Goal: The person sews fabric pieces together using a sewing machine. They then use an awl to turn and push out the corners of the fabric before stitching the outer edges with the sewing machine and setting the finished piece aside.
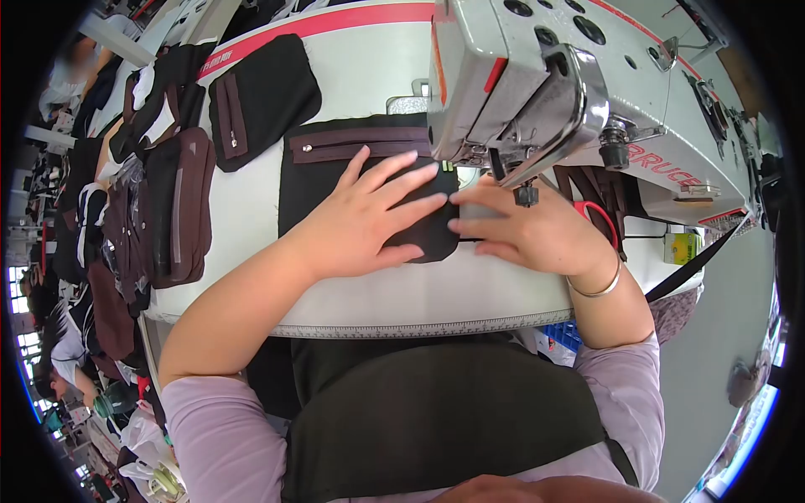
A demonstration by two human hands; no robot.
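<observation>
A black fabric panel (310,194) with a brown zipper strip (356,144) lies flat on the white table, its right edge beside the sewing machine's needle area (495,163). My left hand (360,218) rests on the panel with its fingers spread, pointing right. Just right of the panel, my right hand (537,226) lies under the machine head with its fingers apart, the tips at the panel's right edge. Neither hand grips anything. The machine head hides part of the needle area.
Another black zippered piece (272,101) lies at the upper left. Stacked brown and black pieces (180,210) hang at the table's left edge. Red-handled scissors (602,220) and a yellow-green box (682,248) are at the right. Other people (71,360) are at the far left.
</observation>
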